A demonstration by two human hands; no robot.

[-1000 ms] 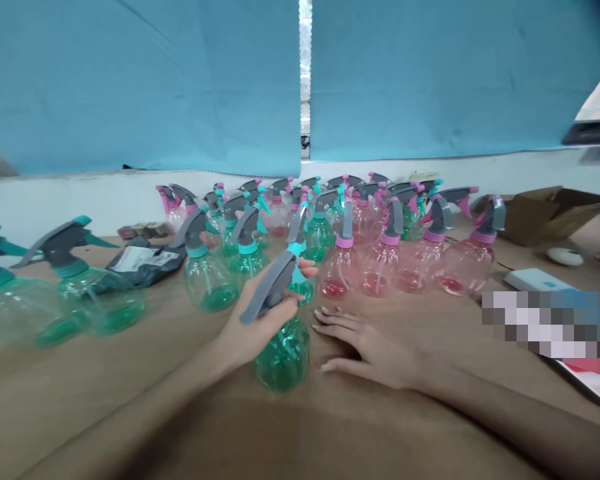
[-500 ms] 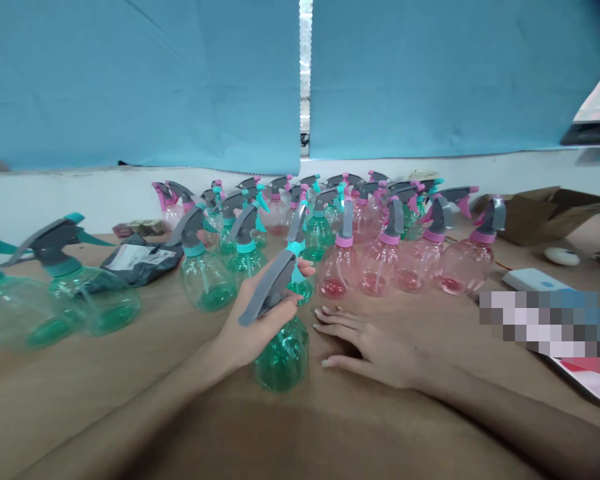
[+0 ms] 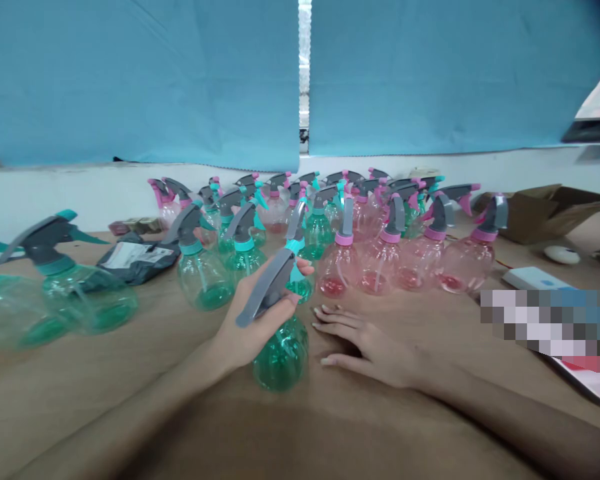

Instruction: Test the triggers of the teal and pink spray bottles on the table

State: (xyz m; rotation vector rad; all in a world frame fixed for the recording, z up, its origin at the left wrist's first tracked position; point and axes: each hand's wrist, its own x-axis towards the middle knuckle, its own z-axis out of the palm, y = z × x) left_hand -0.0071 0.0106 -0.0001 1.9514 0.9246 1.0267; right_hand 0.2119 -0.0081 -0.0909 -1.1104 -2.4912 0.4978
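Observation:
A green see-through spray bottle [image 3: 281, 360] with a grey and turquoise trigger head stands upright at the middle front of the wooden table [image 3: 395, 427]. My left hand [image 3: 253, 317] is wrapped round its neck, just under the head, and hides the collar. To the right of the bottle, my right hand [image 3: 365, 343] lies flat on the wood with its fingers stretched out, holding nothing. Beyond my hands stands a row with a pink spray bottle [image 3: 337, 270] and several more like it. Another green spray bottle [image 3: 205, 280] is left of my left hand.
More green and pink bottles crowd the back. At the far left a green bottle [image 3: 90, 300] stands near a dark plastic parcel [image 3: 137, 257]. On the right are a cardboard box [image 3: 545, 217], a white mouse [image 3: 561, 255], a white box [image 3: 535, 279] and a partly blurred flat object [image 3: 595, 383].
The view has shifted very slightly. My left hand keeps its grip on the green spray bottle, and my right hand rests in the same place.

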